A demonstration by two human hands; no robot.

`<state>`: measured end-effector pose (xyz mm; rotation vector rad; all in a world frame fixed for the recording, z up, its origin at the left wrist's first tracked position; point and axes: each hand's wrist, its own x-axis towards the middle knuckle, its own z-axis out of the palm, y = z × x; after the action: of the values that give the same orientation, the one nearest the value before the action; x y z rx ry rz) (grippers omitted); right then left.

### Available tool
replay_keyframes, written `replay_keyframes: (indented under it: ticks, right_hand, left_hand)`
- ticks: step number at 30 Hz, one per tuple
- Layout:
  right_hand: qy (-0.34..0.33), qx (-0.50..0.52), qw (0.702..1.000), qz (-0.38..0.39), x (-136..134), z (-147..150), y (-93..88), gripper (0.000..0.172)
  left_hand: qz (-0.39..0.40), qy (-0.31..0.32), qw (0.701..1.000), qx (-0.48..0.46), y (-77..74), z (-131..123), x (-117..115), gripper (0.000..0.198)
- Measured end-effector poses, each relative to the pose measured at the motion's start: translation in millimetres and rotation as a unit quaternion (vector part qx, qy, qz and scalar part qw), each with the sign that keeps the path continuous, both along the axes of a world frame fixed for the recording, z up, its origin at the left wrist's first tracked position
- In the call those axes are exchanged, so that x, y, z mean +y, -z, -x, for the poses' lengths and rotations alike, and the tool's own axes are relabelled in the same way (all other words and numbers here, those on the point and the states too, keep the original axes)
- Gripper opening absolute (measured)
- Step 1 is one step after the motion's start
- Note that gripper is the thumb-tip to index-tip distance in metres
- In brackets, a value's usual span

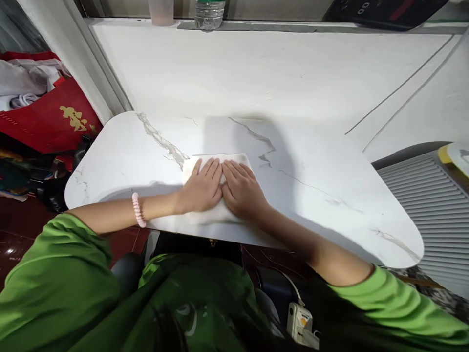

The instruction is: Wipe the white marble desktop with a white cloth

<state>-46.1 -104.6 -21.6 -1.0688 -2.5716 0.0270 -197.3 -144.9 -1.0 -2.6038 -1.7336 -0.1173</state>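
Note:
A folded white cloth (234, 160) lies on the white marbled table (315, 195) near its front edge. My left hand (202, 188) rests flat on the cloth's left half, fingers stretched out and together. My right hand (242, 189) lies flat beside it on the right half, fingers likewise extended. The two hands touch side by side and cover most of the cloth. A pink coiled band (138, 209) circles my left wrist. Both arms wear green sleeves.
A clear plastic bottle (209, 13) and a pinkish cup (161, 12) stand on the sill at the back. Red fabric and bags (54, 120) pile up at the left. A ribbed grey unit (432, 205) sits at the right, a white charger (300, 325) below the table.

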Motion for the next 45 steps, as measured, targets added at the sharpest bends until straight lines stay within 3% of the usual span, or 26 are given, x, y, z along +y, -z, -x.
replay_keyframes:
  ticks: [9, 11, 14, 19, 23, 26, 32, 35, 37, 40, 45]
  right_hand:
    - [0.045, 0.052, 0.998, -0.002, 134, 91, 5.5, 0.046]
    - [0.072, 0.056, 0.996, 0.001, 151, 105, 5.3, 0.046]
    - [0.096, 0.064, 0.993, 0.002, 163, 115, 6.5, 0.046]
    - [0.078, 0.058, 0.995, -0.005, 155, 109, 8.1, 0.049]
    - [0.055, 0.037, 0.998, -0.009, 122, 101, 4.8, 0.051]
    - [0.025, 0.031, 0.999, -0.003, 76, 92, 1.8, 0.053]
    - [-0.095, 0.018, 0.995, -0.007, -27, 66, -3.7, 0.057]
    - [-0.119, 0.029, 0.992, -0.008, -52, 61, -4.3, 0.058]
    - [-0.128, 0.032, 0.991, -0.006, -50, 63, -4.2, 0.058]
    - [-0.143, 0.021, 0.99, 0.001, -22, 72, -4.7, 0.057]
    - [-0.099, -0.01, 0.995, 0.0, 62, 103, -2.3, 0.055]
  left_hand:
    - [-0.004, -0.008, 1.0, -0.02, 7.5, 80, 149, 0.056]
    - [0.001, -0.01, 1.0, -0.027, 6.5, 91, 172, 0.055]
    - [0.01, -0.023, 0.999, -0.026, 4.6, 96, 186, 0.054]
    - [0.0, -0.04, 0.999, -0.024, 5.2, 92, 172, 0.054]
    - [-0.016, -0.05, 0.998, -0.027, 7.6, 90, 134, 0.054]
    - [-0.018, -0.046, 0.998, -0.026, 7.2, 85, 81, 0.056]
    - [-0.024, -0.074, 0.997, -0.022, -0.2, 63, -48, 0.059]
    - [-0.025, -0.08, 0.996, -0.026, -2.8, 58, -80, 0.059]
    - [-0.023, -0.08, 0.996, -0.028, -2.7, 60, -82, 0.059]
    - [-0.01, -0.083, 0.996, -0.027, -0.3, 71, -59, 0.06]
    - [-0.001, -0.088, 0.996, -0.028, 2.9, 104, 33, 0.057]
